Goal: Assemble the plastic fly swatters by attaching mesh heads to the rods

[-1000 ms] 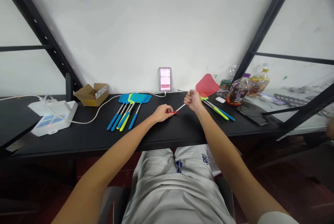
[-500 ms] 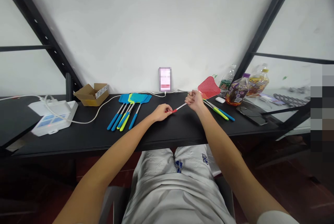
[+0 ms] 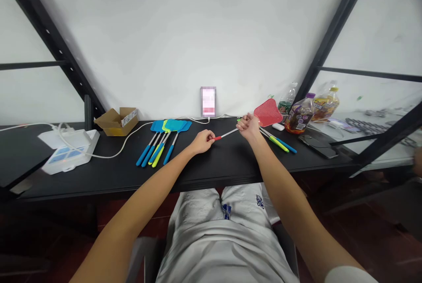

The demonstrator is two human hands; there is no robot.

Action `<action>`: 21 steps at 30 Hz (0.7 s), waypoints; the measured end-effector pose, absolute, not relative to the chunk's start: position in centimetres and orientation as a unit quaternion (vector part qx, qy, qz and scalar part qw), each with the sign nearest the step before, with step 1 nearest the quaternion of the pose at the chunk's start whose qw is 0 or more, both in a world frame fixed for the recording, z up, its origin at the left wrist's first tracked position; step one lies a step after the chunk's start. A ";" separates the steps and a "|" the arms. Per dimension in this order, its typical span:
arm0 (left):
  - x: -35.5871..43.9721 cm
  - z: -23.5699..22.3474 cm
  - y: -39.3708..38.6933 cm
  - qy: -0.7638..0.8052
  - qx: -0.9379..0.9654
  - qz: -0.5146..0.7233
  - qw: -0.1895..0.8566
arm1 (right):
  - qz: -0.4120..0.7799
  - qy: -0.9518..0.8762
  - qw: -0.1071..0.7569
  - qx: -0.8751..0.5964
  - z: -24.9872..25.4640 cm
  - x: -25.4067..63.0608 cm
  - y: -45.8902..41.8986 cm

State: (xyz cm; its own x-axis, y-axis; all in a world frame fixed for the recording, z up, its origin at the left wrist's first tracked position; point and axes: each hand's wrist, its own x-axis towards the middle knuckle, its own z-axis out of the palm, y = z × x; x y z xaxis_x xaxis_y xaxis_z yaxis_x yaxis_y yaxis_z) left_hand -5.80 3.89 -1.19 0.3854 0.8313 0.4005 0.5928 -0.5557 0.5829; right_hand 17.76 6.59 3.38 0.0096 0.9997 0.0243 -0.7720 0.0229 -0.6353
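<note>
A red fly swatter (image 3: pixel 268 113) with a metal shaft is held between my two hands, its perforated head up at the right. My left hand (image 3: pixel 203 141) is closed around its red handle. My right hand (image 3: pixel 248 125) is closed on the shaft close to the head and hides that part. Behind my right wrist lie a yellow-green handle (image 3: pixel 278 143) and a blue handle (image 3: pixel 288 145); my hand covers their other ends. To the left of my left hand, several blue and yellow-green fly swatters (image 3: pixel 171 125) lie together on the black table (image 3: pixel 211 168).
An open cardboard box (image 3: pixel 117 121) and a white power strip box (image 3: pixel 67 155) with cables stand at the left. A phone (image 3: pixel 208 101) leans on the wall. Drink bottles (image 3: pixel 300 114), a small white case (image 3: pixel 278 127) and a dark phone (image 3: pixel 319 146) are at the right.
The red fly swatter has shifted slightly to the right, and its handle sits a little higher. Both hands keep their hold on it.
</note>
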 end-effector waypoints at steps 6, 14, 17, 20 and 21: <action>-7.4 -1.7 4.9 0.473 0.802 0.345 0.121 | 0.617 -0.216 0.711 -0.259 3.5 19.2 6.8; -7.9 -1.7 5.4 0.515 0.798 0.301 0.083 | 0.630 -0.259 0.675 -0.284 2.8 18.0 7.0; -8.0 -1.3 5.1 0.535 0.797 0.272 0.067 | 0.628 -0.273 0.669 -0.289 2.5 18.0 7.2; -8.0 -0.8 4.9 0.549 0.795 0.255 0.044 | 0.625 -0.285 0.664 -0.295 2.4 18.0 7.3; -7.9 -0.7 4.8 0.552 0.794 0.252 0.039 | 0.626 -0.287 0.662 -0.297 2.4 17.9 7.3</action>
State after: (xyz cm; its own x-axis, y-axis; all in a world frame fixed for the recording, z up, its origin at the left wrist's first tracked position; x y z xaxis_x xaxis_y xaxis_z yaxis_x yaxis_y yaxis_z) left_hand -7.93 4.79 -0.74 0.2638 0.8960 0.3572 0.8572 -0.3875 0.3390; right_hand 17.94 7.28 2.37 0.0531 0.9986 0.0084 -0.6585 0.0414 -0.7514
